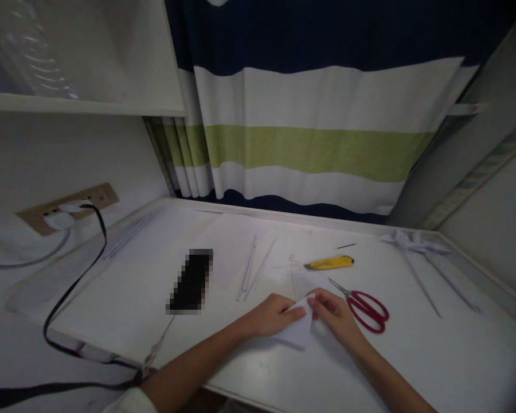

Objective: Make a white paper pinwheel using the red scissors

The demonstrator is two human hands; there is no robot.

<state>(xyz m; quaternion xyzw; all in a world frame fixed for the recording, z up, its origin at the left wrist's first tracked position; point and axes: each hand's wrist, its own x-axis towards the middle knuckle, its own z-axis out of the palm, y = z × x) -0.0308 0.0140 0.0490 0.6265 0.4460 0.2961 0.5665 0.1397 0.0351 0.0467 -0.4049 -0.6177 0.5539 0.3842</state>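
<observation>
A folded piece of white paper (298, 334) is held above the near part of the white table. My left hand (273, 315) is closed on its left side, thumb lying across the top. At the upper right corner, the fingers of my right hand (333, 312) pinch the paper's edge. Just right of my right hand lie red-handled scissors (370, 310), blades pointing up and left. Beyond both hands rests a yellow utility knife (331, 263). Some fingers are hidden behind the paper.
A blurred-out dark phone (191, 281) with a cable lies left on the table (413, 355). Thin paper strips (251, 269) lie behind my hands. Folded paper shapes on two sticks (415, 244) are at far right. A power strip (69, 209) and striped curtain (318, 149) stand behind.
</observation>
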